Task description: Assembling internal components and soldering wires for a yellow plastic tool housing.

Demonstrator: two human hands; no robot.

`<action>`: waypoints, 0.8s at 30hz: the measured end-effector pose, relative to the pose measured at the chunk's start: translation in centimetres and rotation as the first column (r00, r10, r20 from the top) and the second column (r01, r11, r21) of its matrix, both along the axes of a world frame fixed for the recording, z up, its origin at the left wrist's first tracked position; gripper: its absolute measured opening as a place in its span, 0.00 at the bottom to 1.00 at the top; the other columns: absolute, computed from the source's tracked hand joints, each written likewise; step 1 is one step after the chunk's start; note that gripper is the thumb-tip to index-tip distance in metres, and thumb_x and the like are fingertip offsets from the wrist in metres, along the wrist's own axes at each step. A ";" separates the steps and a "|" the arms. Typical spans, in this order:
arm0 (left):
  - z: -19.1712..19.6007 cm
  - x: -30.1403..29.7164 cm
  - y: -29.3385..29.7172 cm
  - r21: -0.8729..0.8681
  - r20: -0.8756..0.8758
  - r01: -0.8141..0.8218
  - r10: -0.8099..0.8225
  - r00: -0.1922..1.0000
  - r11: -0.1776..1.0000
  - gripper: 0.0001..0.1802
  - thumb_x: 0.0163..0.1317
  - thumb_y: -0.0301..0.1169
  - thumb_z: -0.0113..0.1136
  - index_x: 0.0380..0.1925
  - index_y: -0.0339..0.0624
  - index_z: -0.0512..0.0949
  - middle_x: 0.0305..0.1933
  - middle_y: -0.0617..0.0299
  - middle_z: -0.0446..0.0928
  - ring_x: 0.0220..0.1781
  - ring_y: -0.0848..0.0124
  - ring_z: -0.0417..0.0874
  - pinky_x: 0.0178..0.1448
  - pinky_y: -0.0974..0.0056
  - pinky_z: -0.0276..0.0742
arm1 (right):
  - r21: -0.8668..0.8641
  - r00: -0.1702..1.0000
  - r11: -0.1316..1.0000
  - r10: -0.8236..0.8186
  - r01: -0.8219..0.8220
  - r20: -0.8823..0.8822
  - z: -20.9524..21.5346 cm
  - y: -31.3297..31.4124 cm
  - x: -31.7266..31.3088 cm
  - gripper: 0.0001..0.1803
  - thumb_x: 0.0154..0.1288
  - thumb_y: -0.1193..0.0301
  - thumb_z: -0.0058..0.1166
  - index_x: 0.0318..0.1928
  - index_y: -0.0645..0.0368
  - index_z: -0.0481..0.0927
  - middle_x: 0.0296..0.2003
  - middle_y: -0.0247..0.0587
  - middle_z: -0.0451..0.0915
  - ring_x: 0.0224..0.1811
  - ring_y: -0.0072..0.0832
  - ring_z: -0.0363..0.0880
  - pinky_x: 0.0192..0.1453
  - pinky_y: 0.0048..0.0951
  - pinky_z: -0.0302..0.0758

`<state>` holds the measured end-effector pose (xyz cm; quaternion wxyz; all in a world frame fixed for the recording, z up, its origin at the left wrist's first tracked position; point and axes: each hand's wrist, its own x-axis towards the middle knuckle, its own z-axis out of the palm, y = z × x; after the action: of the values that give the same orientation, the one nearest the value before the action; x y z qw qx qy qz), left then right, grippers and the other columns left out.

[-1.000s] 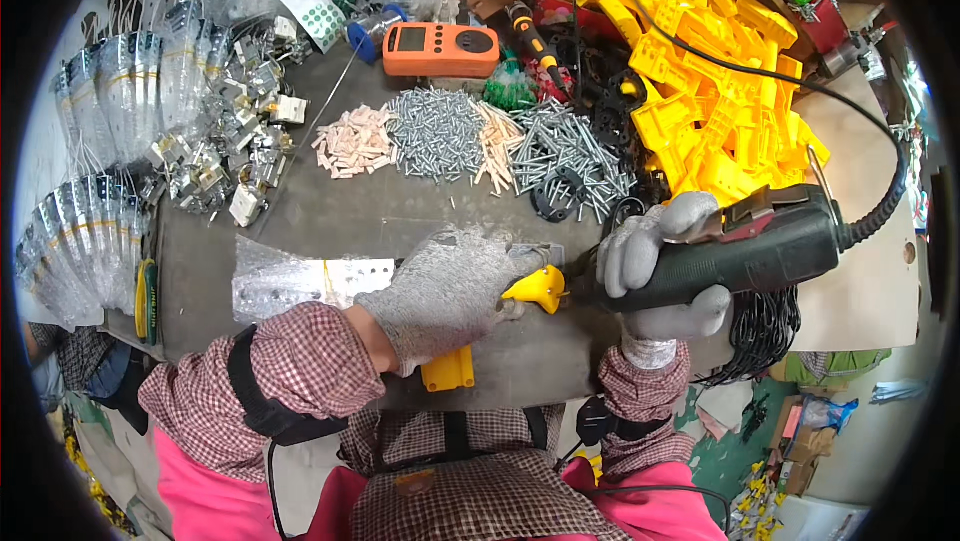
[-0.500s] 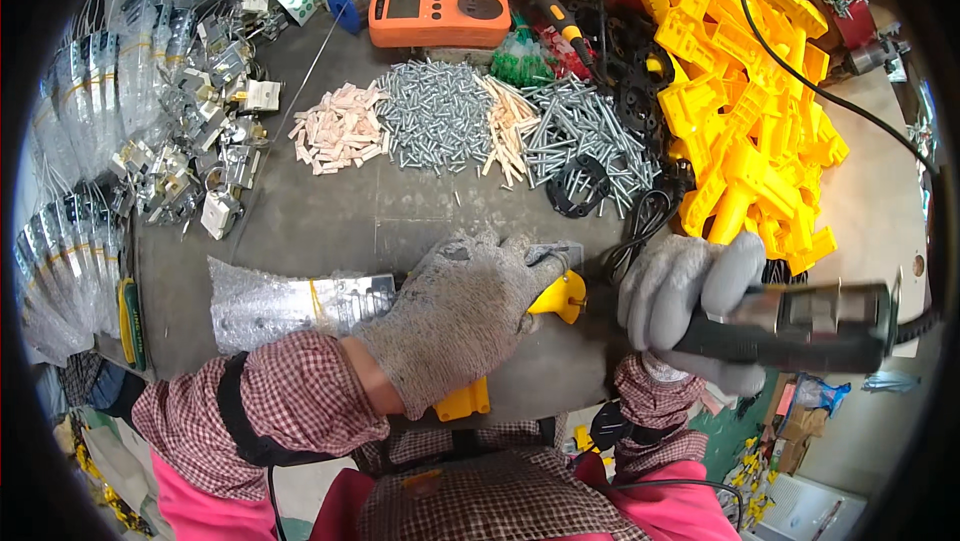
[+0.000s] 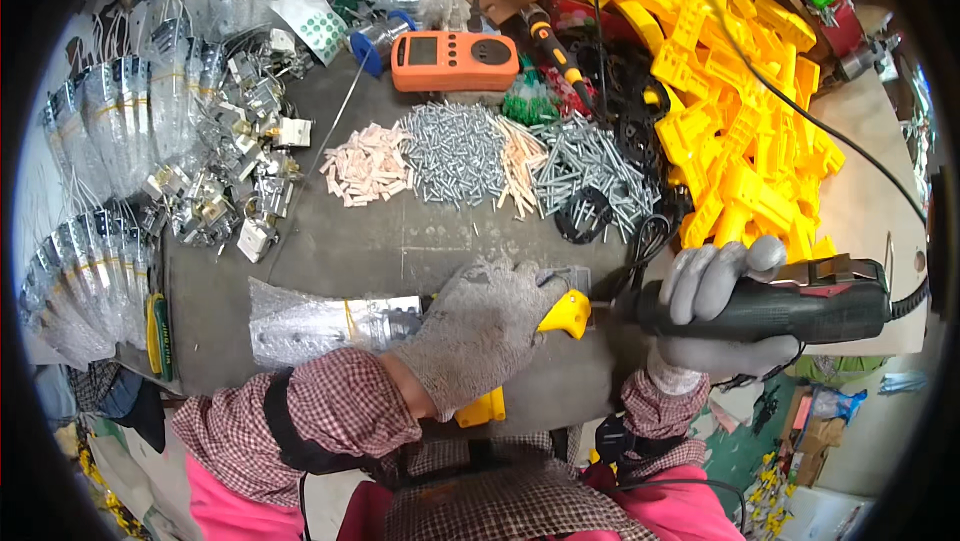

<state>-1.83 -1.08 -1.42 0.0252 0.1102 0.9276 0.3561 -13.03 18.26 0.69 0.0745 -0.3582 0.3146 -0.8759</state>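
Observation:
My left hand (image 3: 478, 326), in a grey knitted glove, is closed round a yellow plastic part (image 3: 568, 314) just above the bench. Much of that part is hidden under the glove; another yellow piece (image 3: 482, 409) shows below the wrist. A black electric screwdriver (image 3: 780, 306) lies level in my right hand (image 3: 720, 291), also gloved, with the fingers wrapped over its body. Its bit end points left at the yellow part; whether they touch is hard to see. A bubble-wrapped metal strip (image 3: 335, 315) with a rubber band lies left of my left hand.
Along the far side lie pink sleeves (image 3: 366, 166), short screws (image 3: 452, 154), longer screws (image 3: 600, 166) and black rings (image 3: 583, 216). Behind them sits an orange meter (image 3: 455, 62). Yellow housings (image 3: 735, 111) heap at right; wrapped strips (image 3: 110, 131) and metal connectors (image 3: 235, 146) fill the left.
The screwdriver has swung level, its bit end now facing the yellow part in my left hand. My right fingers have shifted along its body. The whole view has moved slightly.

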 end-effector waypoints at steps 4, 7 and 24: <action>-0.1 0.0 0.3 -0.040 -0.087 -0.027 0.024 0.996 0.999 0.31 0.58 0.33 0.64 0.64 0.45 0.73 0.45 0.52 0.81 0.49 0.53 0.82 0.54 0.51 0.77 | 0.160 0.989 0.977 -0.130 0.139 -0.068 -0.1 -2.2 -0.1 0.38 0.57 0.34 0.64 0.50 0.52 0.70 0.15 0.27 0.69 0.10 0.22 0.65 0.16 0.25 0.68; 0.3 -0.2 0.4 -0.092 -0.045 -0.022 0.018 0.999 0.996 0.31 0.58 0.34 0.64 0.64 0.44 0.72 0.46 0.52 0.80 0.49 0.53 0.82 0.53 0.51 0.77 | 0.218 0.981 0.969 0.145 -0.115 -0.126 0.1 -2.7 -0.6 0.35 0.54 0.38 0.69 0.41 0.49 0.64 0.16 0.30 0.71 0.10 0.25 0.67 0.15 0.27 0.69; 0.9 1.0 -0.5 -0.040 -0.052 -0.080 0.078 0.996 0.996 0.20 0.56 0.40 0.66 0.47 0.44 0.78 0.45 0.48 0.81 0.49 0.49 0.83 0.53 0.48 0.77 | -0.876 -0.916 0.384 0.375 0.293 -0.142 5.5 2.9 5.2 0.13 0.66 0.73 0.54 0.26 0.67 0.69 0.29 0.52 0.75 0.34 0.36 0.77 0.28 0.34 0.87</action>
<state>-0.87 -1.58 -0.49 -0.0098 0.0817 0.9389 0.3343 -7.84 21.18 6.17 0.6456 0.5358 -0.4108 -0.3568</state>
